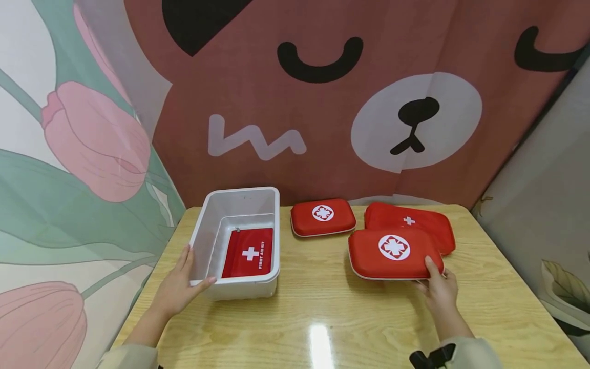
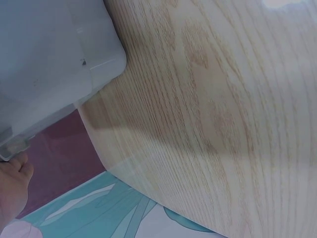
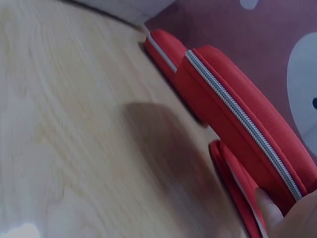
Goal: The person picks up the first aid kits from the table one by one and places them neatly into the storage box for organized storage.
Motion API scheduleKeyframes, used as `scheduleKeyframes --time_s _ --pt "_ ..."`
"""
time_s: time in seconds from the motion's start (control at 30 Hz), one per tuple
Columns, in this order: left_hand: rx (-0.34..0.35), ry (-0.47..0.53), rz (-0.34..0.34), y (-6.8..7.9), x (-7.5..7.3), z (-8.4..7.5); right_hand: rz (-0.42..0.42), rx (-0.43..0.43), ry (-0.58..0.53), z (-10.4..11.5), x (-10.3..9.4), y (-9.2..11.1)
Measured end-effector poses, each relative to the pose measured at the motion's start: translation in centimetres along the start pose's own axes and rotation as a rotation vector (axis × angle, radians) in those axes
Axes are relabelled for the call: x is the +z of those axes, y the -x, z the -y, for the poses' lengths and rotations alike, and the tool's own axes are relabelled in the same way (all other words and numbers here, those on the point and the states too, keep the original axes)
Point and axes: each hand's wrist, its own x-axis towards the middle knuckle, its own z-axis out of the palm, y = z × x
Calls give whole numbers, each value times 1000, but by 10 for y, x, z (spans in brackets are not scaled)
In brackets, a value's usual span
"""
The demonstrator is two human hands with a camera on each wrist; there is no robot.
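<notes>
My right hand [image 1: 441,289] pinches the right end of a red zippered first aid case [image 1: 369,251], thumb on top and fingers beneath. The case, with a white round cross emblem, hangs above the table; its shadow shows in the right wrist view. Behind it lies a flatter red first aid pouch [image 1: 430,225] with a small white cross. My left hand [image 1: 177,289] holds the near left corner of a white plastic bin [image 1: 239,288], thumb along the front rim. Inside the bin lies a red pouch [image 1: 249,253] marked FIRST AID KIT.
A smaller red first aid case [image 1: 322,217] lies at the back of the wooden table [image 1: 313,292], just right of the bin. A printed curtain [image 1: 322,118] with a bear's face hangs behind the table's back edge.
</notes>
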Motion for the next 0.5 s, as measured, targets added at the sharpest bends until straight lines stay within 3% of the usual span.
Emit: scheduleKeyframes --time_s 0.13,0.27,0.37,0.5 --pt "-11 6 6 1 0 0 10 10 -8 7 24 18" --pt "-12 3 7 1 1 1 70 -29 -9 8 42 29" --pt "-7 4 1 0 1 1 108 -14 -28 11 54 35" --pt "-1 2 -5 -1 1 0 124 10 27 11 68 38"
